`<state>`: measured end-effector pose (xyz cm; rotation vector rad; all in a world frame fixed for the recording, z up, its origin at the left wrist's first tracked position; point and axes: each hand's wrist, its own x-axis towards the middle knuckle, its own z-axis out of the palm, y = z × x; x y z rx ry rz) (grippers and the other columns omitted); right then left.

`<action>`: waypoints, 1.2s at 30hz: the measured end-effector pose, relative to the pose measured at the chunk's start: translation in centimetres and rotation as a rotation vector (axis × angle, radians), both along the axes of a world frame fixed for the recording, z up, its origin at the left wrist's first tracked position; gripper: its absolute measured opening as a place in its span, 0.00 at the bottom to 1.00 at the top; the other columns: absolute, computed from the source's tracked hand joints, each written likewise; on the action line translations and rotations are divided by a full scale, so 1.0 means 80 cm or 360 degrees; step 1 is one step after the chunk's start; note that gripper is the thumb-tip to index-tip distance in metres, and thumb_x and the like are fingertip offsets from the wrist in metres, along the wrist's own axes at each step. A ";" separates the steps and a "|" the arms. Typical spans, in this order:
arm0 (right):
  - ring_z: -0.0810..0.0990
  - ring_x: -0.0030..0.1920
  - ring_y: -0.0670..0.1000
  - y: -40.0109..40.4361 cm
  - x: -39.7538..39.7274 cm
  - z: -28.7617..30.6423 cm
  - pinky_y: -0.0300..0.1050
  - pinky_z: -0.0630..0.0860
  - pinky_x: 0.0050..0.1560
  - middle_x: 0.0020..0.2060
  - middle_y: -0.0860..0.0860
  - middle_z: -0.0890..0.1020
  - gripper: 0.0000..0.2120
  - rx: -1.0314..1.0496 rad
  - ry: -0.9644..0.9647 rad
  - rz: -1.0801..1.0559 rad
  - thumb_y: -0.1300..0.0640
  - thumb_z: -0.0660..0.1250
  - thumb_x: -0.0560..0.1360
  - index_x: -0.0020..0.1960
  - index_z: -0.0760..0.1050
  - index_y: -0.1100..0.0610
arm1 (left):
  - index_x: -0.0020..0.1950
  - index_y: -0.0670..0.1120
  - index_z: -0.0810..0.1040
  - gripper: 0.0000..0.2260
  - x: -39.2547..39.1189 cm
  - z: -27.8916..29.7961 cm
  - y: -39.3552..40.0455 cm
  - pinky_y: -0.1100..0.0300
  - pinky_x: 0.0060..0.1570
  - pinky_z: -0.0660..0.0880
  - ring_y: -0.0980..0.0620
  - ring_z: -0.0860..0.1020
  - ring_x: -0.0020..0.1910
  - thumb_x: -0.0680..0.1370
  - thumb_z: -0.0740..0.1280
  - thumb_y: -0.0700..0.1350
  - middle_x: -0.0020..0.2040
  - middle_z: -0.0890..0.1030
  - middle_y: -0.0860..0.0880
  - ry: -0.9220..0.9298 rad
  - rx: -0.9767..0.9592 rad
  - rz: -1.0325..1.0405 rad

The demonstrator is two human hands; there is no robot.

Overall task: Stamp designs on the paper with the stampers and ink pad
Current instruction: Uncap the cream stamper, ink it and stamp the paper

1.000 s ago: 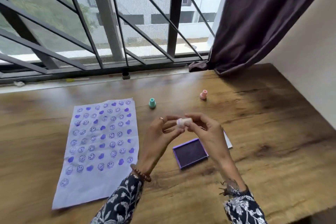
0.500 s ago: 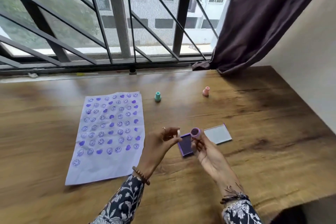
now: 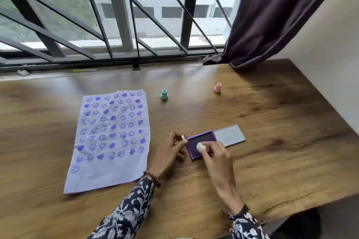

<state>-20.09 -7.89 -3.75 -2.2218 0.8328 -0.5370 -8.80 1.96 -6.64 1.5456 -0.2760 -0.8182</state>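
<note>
A pale purple paper [image 3: 108, 176] lies left of centre, covered with rows of purple smiley and heart prints. The open purple ink pad [image 3: 206, 138] sits to its right, its grey lid [image 3: 230, 135] folded out flat. My right hand [image 3: 215, 153] holds a small white stamper [image 3: 200, 146] down on the pad's ink. My left hand [image 3: 172, 149] rests just left of the pad and pinches a small white cap [image 3: 182, 137]. A teal stamper [image 3: 164, 94] and a pink stamper [image 3: 218, 87] stand upright farther back on the table.
The wooden table [image 3: 272, 141] ends at a window with dark metal bars at the back. A dark purple curtain [image 3: 272, 15] hangs at the back right, touching the tabletop. A white wall borders the right side. The table's front right edge drops off.
The stamper and cap were pulled apart. My right hand turned the stamper over and lowered it onto the ink pad. My left hand kept the cap and sank toward the table.
</note>
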 end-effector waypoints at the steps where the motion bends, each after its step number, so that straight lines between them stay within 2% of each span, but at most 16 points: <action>1: 0.80 0.37 0.47 0.006 -0.001 -0.002 0.38 0.75 0.39 0.38 0.49 0.80 0.01 -0.0178 0.0038 0.0076 0.58 0.70 0.72 0.44 0.79 0.53 | 0.45 0.46 0.72 0.02 0.001 0.000 -0.002 0.64 0.26 0.74 0.55 0.75 0.28 0.77 0.64 0.40 0.38 0.77 0.43 -0.0025 0.0015 -0.0016; 4: 0.81 0.34 0.51 0.011 0.002 0.002 0.42 0.78 0.34 0.36 0.52 0.81 0.02 -0.0491 0.0133 0.0197 0.62 0.71 0.71 0.43 0.79 0.57 | 0.47 0.46 0.71 0.02 0.002 0.001 -0.004 0.66 0.27 0.75 0.56 0.75 0.27 0.77 0.64 0.40 0.37 0.77 0.46 -0.0098 0.0057 -0.0049; 6: 0.81 0.34 0.52 0.007 0.007 0.008 0.42 0.77 0.34 0.38 0.53 0.81 0.01 -0.0476 0.0222 0.0251 0.61 0.69 0.73 0.44 0.78 0.58 | 0.49 0.45 0.71 0.03 0.000 0.001 -0.003 0.66 0.29 0.75 0.57 0.75 0.27 0.77 0.63 0.40 0.34 0.77 0.49 -0.0137 0.0071 -0.0070; 10: 0.80 0.43 0.55 -0.009 0.024 0.010 0.46 0.74 0.42 0.45 0.54 0.80 0.04 -0.0402 0.0498 0.0392 0.58 0.65 0.75 0.48 0.76 0.58 | 0.49 0.44 0.71 0.03 -0.003 0.005 0.001 0.63 0.33 0.74 0.56 0.74 0.30 0.77 0.63 0.40 0.33 0.77 0.51 -0.0191 0.0081 -0.0125; 12: 0.80 0.45 0.56 -0.017 0.034 0.015 0.46 0.72 0.43 0.44 0.55 0.81 0.03 -0.0371 0.0616 0.0412 0.59 0.65 0.74 0.45 0.76 0.58 | 0.50 0.44 0.71 0.03 -0.004 0.011 0.005 0.60 0.36 0.74 0.54 0.74 0.32 0.77 0.63 0.40 0.34 0.77 0.51 -0.0218 0.0098 -0.0163; 15: 0.81 0.43 0.59 -0.026 0.058 0.029 0.45 0.73 0.39 0.38 0.59 0.83 0.04 -0.0268 0.0887 0.0396 0.61 0.66 0.68 0.39 0.79 0.60 | 0.49 0.46 0.70 0.03 -0.006 0.026 0.015 0.51 0.42 0.73 0.49 0.76 0.37 0.77 0.64 0.41 0.37 0.77 0.52 -0.0331 0.0092 -0.0230; 17: 0.81 0.39 0.59 -0.031 0.075 0.041 0.43 0.71 0.33 0.33 0.62 0.81 0.04 -0.0212 0.1142 0.0441 0.64 0.67 0.63 0.36 0.79 0.64 | 0.49 0.49 0.70 0.04 -0.003 0.040 0.033 0.53 0.49 0.74 0.50 0.78 0.44 0.76 0.64 0.45 0.43 0.78 0.53 -0.0528 0.0145 -0.0256; 20: 0.78 0.32 0.57 -0.029 0.087 0.061 0.41 0.67 0.30 0.28 0.62 0.76 0.04 -0.0089 0.1296 0.0419 0.64 0.70 0.60 0.30 0.75 0.64 | 0.49 0.50 0.71 0.05 0.016 0.061 0.083 0.64 0.50 0.73 0.58 0.79 0.48 0.76 0.65 0.47 0.45 0.79 0.55 -0.0688 0.0110 -0.0189; 23: 0.80 0.35 0.55 0.008 0.091 0.075 0.41 0.76 0.37 0.32 0.57 0.81 0.03 0.0183 0.0960 0.0259 0.62 0.70 0.64 0.38 0.78 0.60 | 0.50 0.49 0.71 0.05 0.047 0.070 0.159 0.63 0.52 0.74 0.61 0.79 0.52 0.76 0.65 0.47 0.50 0.81 0.52 -0.0809 0.0150 -0.0021; 26: 0.80 0.31 0.50 0.090 0.099 0.083 0.48 0.80 0.43 0.30 0.54 0.83 0.03 0.0672 0.0462 0.0245 0.62 0.71 0.67 0.35 0.78 0.57 | 0.52 0.49 0.72 0.07 0.080 0.062 0.242 0.71 0.49 0.73 0.65 0.78 0.50 0.76 0.65 0.46 0.49 0.82 0.55 -0.0862 0.0228 0.0181; 27: 0.81 0.31 0.47 0.121 0.102 0.081 0.47 0.79 0.42 0.31 0.53 0.83 0.04 0.0740 0.0401 0.0258 0.61 0.72 0.67 0.34 0.79 0.55 | 0.53 0.50 0.73 0.07 0.090 0.056 0.266 0.69 0.48 0.74 0.65 0.79 0.49 0.76 0.65 0.47 0.48 0.82 0.55 -0.0833 0.0279 0.0213; 29: 0.80 0.30 0.40 0.185 0.113 0.071 0.37 0.75 0.38 0.31 0.51 0.83 0.03 0.0814 0.0346 0.0259 0.58 0.72 0.66 0.35 0.79 0.52 | 0.53 0.52 0.73 0.07 0.107 0.046 0.305 0.61 0.47 0.76 0.60 0.80 0.50 0.76 0.64 0.49 0.47 0.84 0.53 -0.0758 0.0383 0.0189; 30: 0.81 0.32 0.41 0.216 0.119 0.064 0.36 0.74 0.38 0.32 0.49 0.82 0.02 0.0815 0.0336 0.0251 0.57 0.71 0.67 0.38 0.79 0.52 | 0.52 0.52 0.73 0.06 0.114 0.040 0.318 0.59 0.47 0.76 0.58 0.81 0.50 0.76 0.64 0.49 0.47 0.85 0.53 -0.0724 0.0398 0.0154; 32: 0.80 0.41 0.48 0.269 0.130 0.045 0.41 0.72 0.42 0.37 0.50 0.81 0.03 0.0713 0.0328 0.0251 0.56 0.69 0.70 0.43 0.79 0.54 | 0.51 0.52 0.73 0.04 0.123 0.030 0.335 0.63 0.48 0.76 0.56 0.82 0.50 0.76 0.64 0.47 0.48 0.85 0.54 -0.0648 0.0335 0.0081; 34: 0.77 0.44 0.52 0.306 0.136 0.031 0.43 0.68 0.42 0.43 0.52 0.79 0.05 0.0465 0.0317 0.0237 0.55 0.65 0.74 0.47 0.76 0.56 | 0.50 0.52 0.73 0.03 0.126 0.022 0.346 0.74 0.46 0.73 0.60 0.81 0.51 0.76 0.64 0.46 0.48 0.84 0.61 -0.0620 0.0285 0.0024; 36: 0.77 0.47 0.54 0.335 0.143 0.018 0.45 0.69 0.45 0.48 0.54 0.77 0.07 0.0216 0.0326 0.0255 0.57 0.60 0.77 0.51 0.74 0.58 | 0.51 0.49 0.75 0.07 0.130 0.018 0.357 0.78 0.46 0.70 0.65 0.80 0.51 0.75 0.63 0.50 0.49 0.82 0.68 -0.0583 0.0227 -0.0041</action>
